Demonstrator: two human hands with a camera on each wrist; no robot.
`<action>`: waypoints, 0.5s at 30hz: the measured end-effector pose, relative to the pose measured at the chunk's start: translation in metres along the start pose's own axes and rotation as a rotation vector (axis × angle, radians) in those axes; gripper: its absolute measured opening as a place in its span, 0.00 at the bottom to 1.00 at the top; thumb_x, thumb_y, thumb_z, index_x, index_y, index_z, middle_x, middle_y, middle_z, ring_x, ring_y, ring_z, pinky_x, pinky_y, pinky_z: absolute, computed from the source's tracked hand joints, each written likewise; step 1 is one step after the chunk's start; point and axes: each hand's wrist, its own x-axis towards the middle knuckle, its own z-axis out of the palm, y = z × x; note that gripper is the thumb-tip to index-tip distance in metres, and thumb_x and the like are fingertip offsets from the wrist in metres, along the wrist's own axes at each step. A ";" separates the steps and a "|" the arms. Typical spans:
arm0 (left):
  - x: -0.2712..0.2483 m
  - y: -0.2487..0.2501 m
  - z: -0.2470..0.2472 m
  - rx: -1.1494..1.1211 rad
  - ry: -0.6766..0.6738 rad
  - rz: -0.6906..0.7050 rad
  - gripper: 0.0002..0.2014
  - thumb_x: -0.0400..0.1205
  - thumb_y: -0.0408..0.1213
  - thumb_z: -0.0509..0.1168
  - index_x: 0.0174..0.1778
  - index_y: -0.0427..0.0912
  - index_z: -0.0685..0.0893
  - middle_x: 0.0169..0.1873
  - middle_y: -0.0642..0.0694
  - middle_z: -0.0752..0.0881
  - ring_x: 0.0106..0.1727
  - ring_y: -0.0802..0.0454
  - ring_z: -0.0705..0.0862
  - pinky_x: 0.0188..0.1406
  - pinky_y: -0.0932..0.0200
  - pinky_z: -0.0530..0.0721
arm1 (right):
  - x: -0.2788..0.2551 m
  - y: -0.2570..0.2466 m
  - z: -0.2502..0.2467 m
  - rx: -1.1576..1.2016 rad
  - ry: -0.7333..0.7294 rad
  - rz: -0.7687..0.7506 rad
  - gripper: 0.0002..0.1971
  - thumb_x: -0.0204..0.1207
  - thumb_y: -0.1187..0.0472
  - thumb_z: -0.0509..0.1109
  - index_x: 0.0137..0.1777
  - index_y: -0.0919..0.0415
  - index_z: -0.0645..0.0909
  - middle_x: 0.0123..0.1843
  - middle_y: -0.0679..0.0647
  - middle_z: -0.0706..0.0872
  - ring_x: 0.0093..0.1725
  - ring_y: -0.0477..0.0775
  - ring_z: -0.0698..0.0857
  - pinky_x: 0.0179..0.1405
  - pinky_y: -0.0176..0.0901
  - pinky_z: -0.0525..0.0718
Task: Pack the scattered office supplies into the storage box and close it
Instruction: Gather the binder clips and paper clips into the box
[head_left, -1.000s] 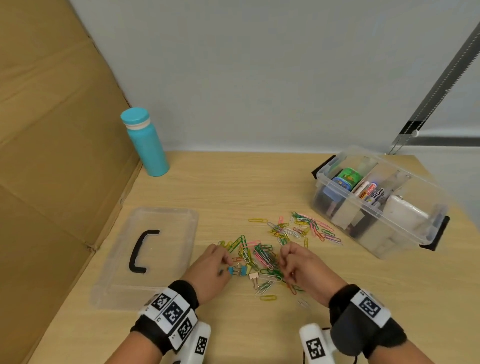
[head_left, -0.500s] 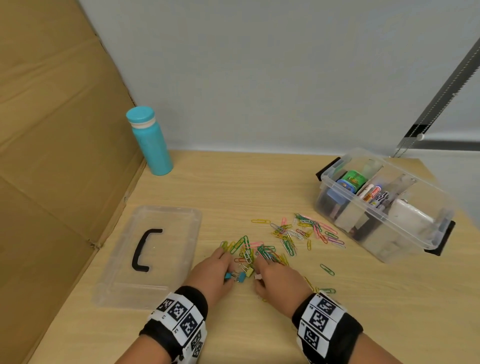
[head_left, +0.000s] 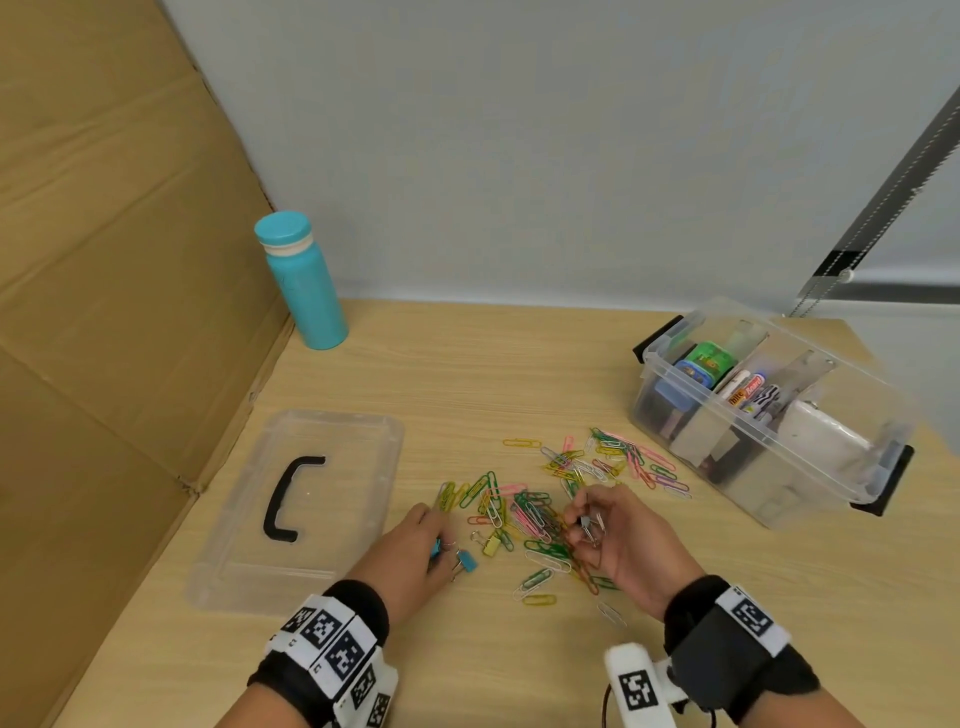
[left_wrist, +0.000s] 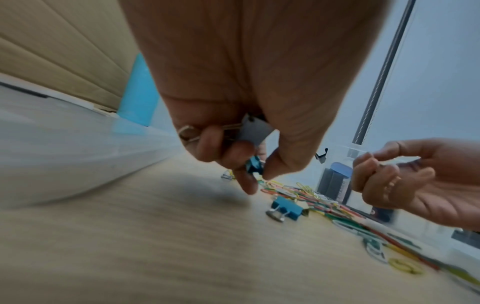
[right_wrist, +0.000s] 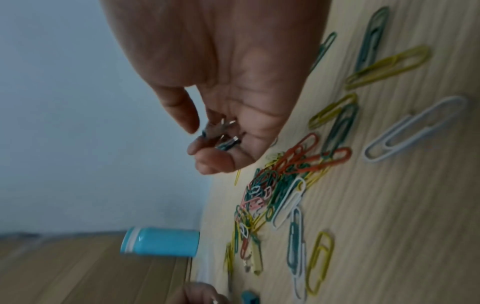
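Several coloured paper clips (head_left: 540, 514) lie scattered mid-table. My left hand (head_left: 435, 546) pinches a blue binder clip (left_wrist: 255, 164) just above the wood and holds a grey binder clip (left_wrist: 253, 131) in its palm. Another blue binder clip (head_left: 466, 560) and a yellow one (head_left: 491, 544) lie on the table beside it. My right hand (head_left: 584, 522) is turned palm-up over the pile, fingers curled round a few small binder clips (right_wrist: 223, 135). The clear storage box (head_left: 810, 483) stands open at the right with supplies inside. Its lid (head_left: 337, 467) lies flat at the left.
A teal bottle (head_left: 304, 280) stands at the back left by the wall. A cardboard panel (head_left: 104, 312) walls off the table's left side. The box's black latches stick out at both ends. Bare wood shows in front of my hands.
My right hand has rolled palm-up and lifted off the pile with small clips in it. My left hand has picked a blue binder clip off the table.
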 end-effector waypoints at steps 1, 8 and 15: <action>0.000 0.001 -0.002 -0.020 0.004 -0.005 0.04 0.83 0.38 0.60 0.51 0.45 0.75 0.49 0.50 0.78 0.46 0.52 0.82 0.47 0.61 0.80 | 0.000 0.001 0.003 -0.063 0.002 -0.006 0.12 0.82 0.65 0.52 0.43 0.65 0.76 0.36 0.57 0.79 0.32 0.52 0.76 0.24 0.39 0.75; -0.002 0.012 -0.001 -0.028 0.017 -0.041 0.07 0.85 0.40 0.54 0.53 0.43 0.75 0.51 0.48 0.77 0.49 0.50 0.81 0.52 0.56 0.80 | 0.011 0.023 0.034 -1.061 -0.085 -0.266 0.06 0.80 0.62 0.62 0.44 0.53 0.79 0.29 0.43 0.76 0.28 0.43 0.73 0.28 0.36 0.73; 0.000 0.018 0.010 0.133 -0.044 -0.103 0.18 0.80 0.50 0.63 0.61 0.46 0.73 0.60 0.49 0.75 0.54 0.50 0.82 0.52 0.57 0.80 | 0.022 0.040 0.068 -1.873 -0.016 -0.374 0.16 0.81 0.53 0.60 0.66 0.58 0.70 0.55 0.59 0.86 0.52 0.62 0.86 0.38 0.47 0.76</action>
